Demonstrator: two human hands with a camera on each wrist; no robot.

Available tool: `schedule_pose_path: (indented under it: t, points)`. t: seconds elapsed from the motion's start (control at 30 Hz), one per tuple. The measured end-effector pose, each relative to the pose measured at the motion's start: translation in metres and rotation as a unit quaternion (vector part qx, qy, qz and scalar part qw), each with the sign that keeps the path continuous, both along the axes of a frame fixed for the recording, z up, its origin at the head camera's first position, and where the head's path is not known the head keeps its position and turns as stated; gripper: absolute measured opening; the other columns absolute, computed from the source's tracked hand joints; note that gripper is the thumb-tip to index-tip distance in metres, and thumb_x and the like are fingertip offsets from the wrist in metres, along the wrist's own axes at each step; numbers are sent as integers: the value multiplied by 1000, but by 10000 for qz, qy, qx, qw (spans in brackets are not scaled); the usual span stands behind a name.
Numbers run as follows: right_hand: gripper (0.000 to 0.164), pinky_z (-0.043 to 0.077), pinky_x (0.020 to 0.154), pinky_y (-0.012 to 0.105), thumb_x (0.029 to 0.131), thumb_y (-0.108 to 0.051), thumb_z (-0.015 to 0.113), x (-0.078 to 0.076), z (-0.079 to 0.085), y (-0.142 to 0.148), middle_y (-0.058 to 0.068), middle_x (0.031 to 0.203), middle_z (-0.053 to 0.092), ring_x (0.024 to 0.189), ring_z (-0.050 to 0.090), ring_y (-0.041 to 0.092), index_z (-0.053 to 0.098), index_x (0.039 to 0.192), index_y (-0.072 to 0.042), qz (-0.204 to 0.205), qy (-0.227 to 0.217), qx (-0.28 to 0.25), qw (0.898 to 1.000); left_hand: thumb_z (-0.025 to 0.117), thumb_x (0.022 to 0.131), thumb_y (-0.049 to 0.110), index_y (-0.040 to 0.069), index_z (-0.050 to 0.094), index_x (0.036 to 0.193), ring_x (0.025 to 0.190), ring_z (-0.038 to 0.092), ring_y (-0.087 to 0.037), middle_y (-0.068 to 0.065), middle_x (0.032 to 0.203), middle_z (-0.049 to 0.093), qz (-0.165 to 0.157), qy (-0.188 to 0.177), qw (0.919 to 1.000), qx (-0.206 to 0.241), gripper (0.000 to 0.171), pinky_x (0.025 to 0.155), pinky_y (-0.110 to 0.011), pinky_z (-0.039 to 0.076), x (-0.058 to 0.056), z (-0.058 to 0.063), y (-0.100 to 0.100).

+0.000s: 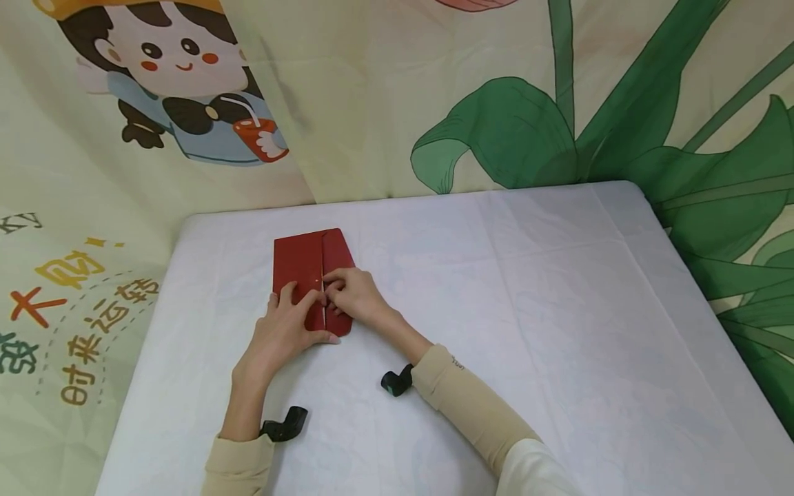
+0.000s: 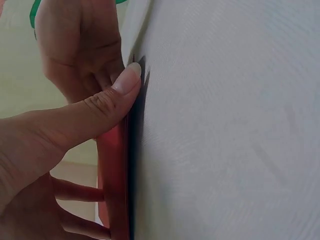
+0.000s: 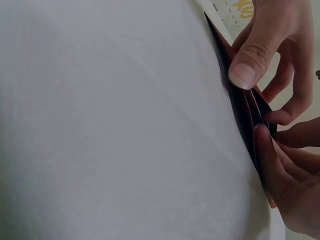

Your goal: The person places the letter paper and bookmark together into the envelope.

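A red envelope [image 1: 300, 258] with its flap [image 1: 338, 249] along the right side lies toward the back left of the white table, in the head view. My left hand [image 1: 282, 331] holds the body of it, fingertips on the top face and thumb at the near edge; the thumb [image 2: 107, 102] shows large in the left wrist view. On the flap side my right hand [image 1: 356, 296] pinches the flap's edge with bent fingers. Seen from the right wrist, the right thumb [image 3: 267, 150] sits at the gap between the envelope's layers, close to the left fingertips.
White cloth covers the table [image 1: 527, 310]. Black wrist devices [image 1: 287, 424] stick out from both cuffs. Behind the table hangs a printed curtain [image 1: 360, 103] with a cartoon figure, green leaves and lettering.
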State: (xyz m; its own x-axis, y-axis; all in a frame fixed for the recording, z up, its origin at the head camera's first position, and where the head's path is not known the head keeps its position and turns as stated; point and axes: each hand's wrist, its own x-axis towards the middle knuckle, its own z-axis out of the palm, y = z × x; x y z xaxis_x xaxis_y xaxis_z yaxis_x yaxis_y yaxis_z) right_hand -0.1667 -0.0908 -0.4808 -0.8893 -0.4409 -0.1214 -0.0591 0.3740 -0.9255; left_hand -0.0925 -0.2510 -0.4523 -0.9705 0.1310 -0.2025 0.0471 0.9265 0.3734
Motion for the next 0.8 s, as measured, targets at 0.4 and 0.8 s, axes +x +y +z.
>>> schedule_pose_path:
  t: [0.4,0.8]
  points:
    - [39,41,118,33,102,-6,54,7,6,1,8,151,57,142,51,26,61,141,-5,1196,1747,1817,9603,86,81,47,14,44,150,136,27,-71,-38,155,27,-72,-38,9998,-207,88,89,-79,46,-2,-2,1]
    - [44,37,120,32,103,-4,52,2,-1,8,8,159,47,150,41,23,55,147,-6,1589,1717,2131,9486,84,83,47,14,43,154,141,18,-71,-38,159,22,100,-346,9992,-145,88,99,-81,37,-11,-8,6]
